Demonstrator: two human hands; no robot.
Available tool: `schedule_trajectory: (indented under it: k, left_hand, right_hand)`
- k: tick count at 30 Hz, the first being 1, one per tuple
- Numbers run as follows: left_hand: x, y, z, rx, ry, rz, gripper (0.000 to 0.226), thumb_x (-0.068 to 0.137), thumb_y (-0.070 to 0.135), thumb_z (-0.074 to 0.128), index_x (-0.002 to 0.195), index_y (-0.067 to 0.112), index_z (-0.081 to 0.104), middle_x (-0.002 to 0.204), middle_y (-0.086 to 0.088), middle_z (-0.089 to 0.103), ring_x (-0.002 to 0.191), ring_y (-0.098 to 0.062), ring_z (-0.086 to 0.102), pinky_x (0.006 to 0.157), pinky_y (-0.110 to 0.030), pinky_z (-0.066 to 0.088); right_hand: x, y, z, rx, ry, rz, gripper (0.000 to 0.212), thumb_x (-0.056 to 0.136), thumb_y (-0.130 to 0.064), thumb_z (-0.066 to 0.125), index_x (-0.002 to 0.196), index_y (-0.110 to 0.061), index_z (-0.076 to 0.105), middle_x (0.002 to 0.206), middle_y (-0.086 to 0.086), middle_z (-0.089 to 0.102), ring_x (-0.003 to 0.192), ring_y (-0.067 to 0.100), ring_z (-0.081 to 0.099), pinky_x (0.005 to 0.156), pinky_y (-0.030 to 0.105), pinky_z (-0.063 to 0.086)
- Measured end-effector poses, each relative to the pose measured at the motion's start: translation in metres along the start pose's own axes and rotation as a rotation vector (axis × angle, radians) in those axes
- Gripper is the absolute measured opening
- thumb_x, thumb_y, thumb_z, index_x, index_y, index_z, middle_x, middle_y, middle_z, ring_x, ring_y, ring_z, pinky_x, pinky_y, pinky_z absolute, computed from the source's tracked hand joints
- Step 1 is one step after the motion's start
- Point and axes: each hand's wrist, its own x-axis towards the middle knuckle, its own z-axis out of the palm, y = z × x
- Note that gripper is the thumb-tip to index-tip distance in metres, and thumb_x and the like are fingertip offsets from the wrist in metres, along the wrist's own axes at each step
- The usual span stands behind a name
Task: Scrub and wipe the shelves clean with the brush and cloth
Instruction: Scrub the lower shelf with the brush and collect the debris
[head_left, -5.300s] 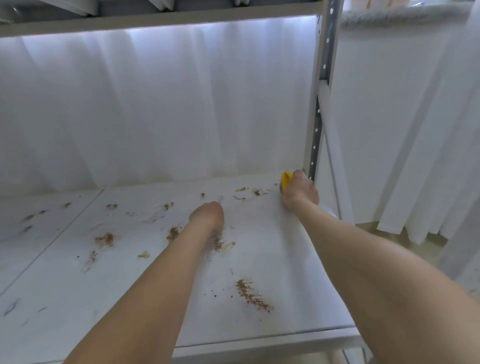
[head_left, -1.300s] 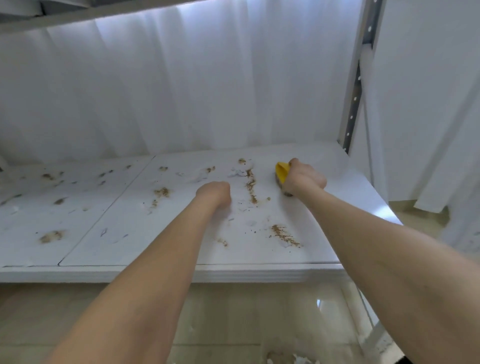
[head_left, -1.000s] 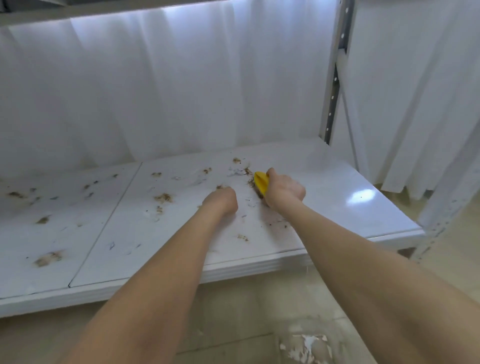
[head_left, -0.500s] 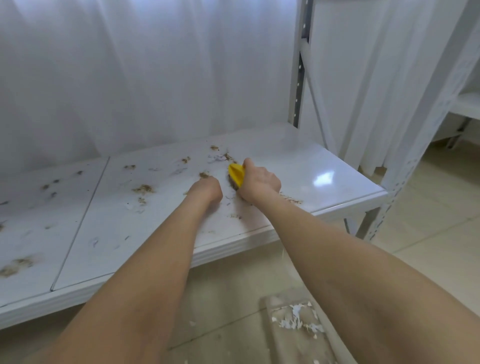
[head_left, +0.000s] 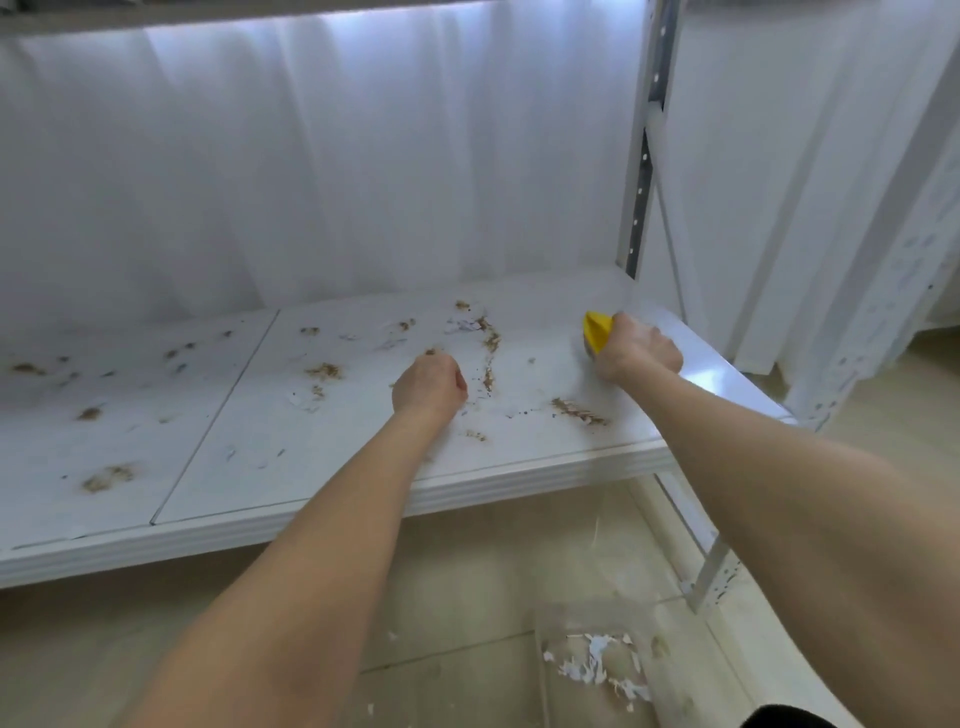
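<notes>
Soiled shelf (head_left: 363, 467), right hand (head_left: 636, 354) holding brush (head_left: 597, 330), tip rearward

Upright post (head_left: 643, 171) beside right hand (head_left: 636, 355)

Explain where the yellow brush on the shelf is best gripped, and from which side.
Grip the yellow brush by its raised yellow back, from above, as the right hand does. Its underside faces the white shelf, so only top and sides are free; a top grip probably lets you press down.
</notes>
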Motion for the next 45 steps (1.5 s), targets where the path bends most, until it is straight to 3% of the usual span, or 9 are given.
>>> schedule_trajectory:
  k: [3,10,14,17,22,29,34,39,45]
  left_hand:
    - [-0.002,0.0,-0.003,0.013,0.009,-0.03,0.031,0.097,0.028,0.048,0.092,0.003,0.066,0.094,-0.01,0.067,0.085,-0.028,0.062,0.067,-0.033,0.047]
    - [-0.009,-0.01,-0.007,0.15,-0.084,-0.072,0.04,0.092,-0.008,0.036,0.12,0.007,0.061,0.123,-0.011,0.055,0.099,-0.028,0.06,0.079,-0.032,0.05]
    - [-0.01,-0.011,-0.008,0.136,-0.067,-0.092,0.018,0.092,0.008,0.054,0.101,0.005,0.069,0.103,-0.011,0.066,0.089,-0.028,0.064,0.075,-0.034,0.054]
    - [-0.013,0.003,-0.01,0.175,-0.074,-0.065,0.026,0.096,0.03,0.052,0.095,0.007,0.065,0.091,-0.007,0.061,0.08,-0.025,0.058,0.065,-0.032,0.047]
    - [-0.019,0.02,-0.01,0.235,-0.154,-0.053,0.028,0.088,-0.008,0.042,0.095,0.005,0.066,0.064,-0.003,0.04,0.055,-0.017,0.037,0.047,-0.025,0.027]
    - [-0.019,0.031,-0.021,0.222,-0.227,-0.044,0.027,0.09,-0.002,0.039,0.067,0.012,0.039,0.068,-0.001,0.039,0.056,-0.015,0.034,0.05,-0.025,0.027]
    - [-0.014,0.027,-0.024,0.27,-0.231,-0.036,0.023,0.088,-0.003,0.037,0.072,0.013,0.041,0.071,-0.001,0.038,0.06,-0.016,0.035,0.051,-0.026,0.027]
    - [-0.019,0.026,-0.018,0.285,-0.251,-0.022,0.012,0.091,0.003,0.041,0.087,0.012,0.048,0.087,-0.003,0.049,0.079,-0.02,0.049,0.064,-0.028,0.039]
    - [-0.023,0.001,-0.022,0.288,-0.268,-0.055,0.028,0.087,-0.006,0.034,0.067,0.012,0.037,0.067,-0.001,0.036,0.054,-0.015,0.03,0.048,-0.025,0.024]
  right_hand:
    - [-0.003,0.013,0.005,-0.03,-0.023,0.015,0.039,0.093,-0.025,0.052,0.13,-0.019,0.045,0.125,0.012,0.051,0.115,0.031,0.053,0.075,0.034,0.039]
    - [-0.033,-0.043,0.027,-0.111,-0.108,-0.21,0.038,0.087,-0.013,0.055,0.123,-0.021,0.048,0.116,0.006,0.055,0.101,0.026,0.056,0.067,0.031,0.038]
    - [-0.051,-0.066,0.042,-0.127,-0.149,-0.307,0.042,0.086,-0.014,0.057,0.126,-0.022,0.047,0.117,0.006,0.054,0.105,0.026,0.057,0.067,0.03,0.039]
    - [-0.051,-0.061,0.032,-0.05,-0.154,-0.282,0.041,0.087,-0.014,0.055,0.127,-0.023,0.047,0.122,0.007,0.052,0.11,0.027,0.056,0.07,0.033,0.04]
    - [-0.037,-0.011,-0.003,0.012,-0.035,-0.087,0.041,0.092,-0.023,0.055,0.131,-0.019,0.046,0.126,0.013,0.046,0.114,0.031,0.054,0.075,0.034,0.038]
    - [-0.053,0.022,-0.007,-0.132,-0.138,0.029,0.052,0.09,-0.021,0.056,0.138,-0.018,0.036,0.129,0.015,0.039,0.109,0.026,0.055,0.07,0.031,0.04]
    - [-0.088,-0.026,0.022,-0.06,-0.173,-0.107,0.049,0.091,-0.023,0.055,0.136,-0.02,0.038,0.131,0.014,0.037,0.113,0.028,0.055,0.075,0.032,0.042]
    - [-0.106,-0.061,0.037,-0.046,-0.265,-0.235,0.048,0.09,-0.025,0.057,0.134,-0.022,0.037,0.129,0.012,0.039,0.106,0.027,0.054,0.065,0.032,0.037]
    - [-0.072,-0.024,0.003,-0.011,-0.144,-0.108,0.044,0.094,-0.029,0.051,0.136,-0.02,0.04,0.13,0.014,0.039,0.114,0.031,0.052,0.077,0.035,0.039]
